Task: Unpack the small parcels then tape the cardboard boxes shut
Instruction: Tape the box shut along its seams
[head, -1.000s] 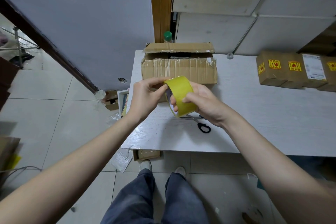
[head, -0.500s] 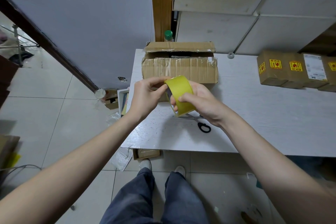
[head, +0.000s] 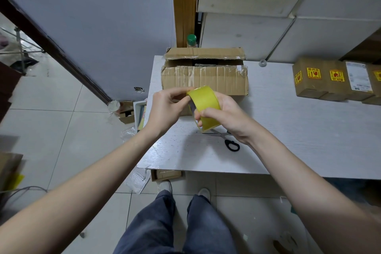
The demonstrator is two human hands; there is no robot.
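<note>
Over table point(head: 288, 130): both hands point(head: 228, 117) w/ tape roll point(head: 206, 102)

yellow tape roll point(head: 205, 103), brown box point(head: 204, 80), black-handled scissors point(head: 232, 145)

Soft, even indoor light falls from above, fairly dim and cool, and the white table point(head: 288, 130) shows only faint shadows under the hands and beside the cardboard box point(head: 204, 80), with no hard glare. The wide-angle lens bends straight lines toward the frame's edges, so the wall panels and floor tiles curve and the forearms swell near the bottom corners. The centre is sharp, while the left and bottom edges are smeared and soft.
</note>
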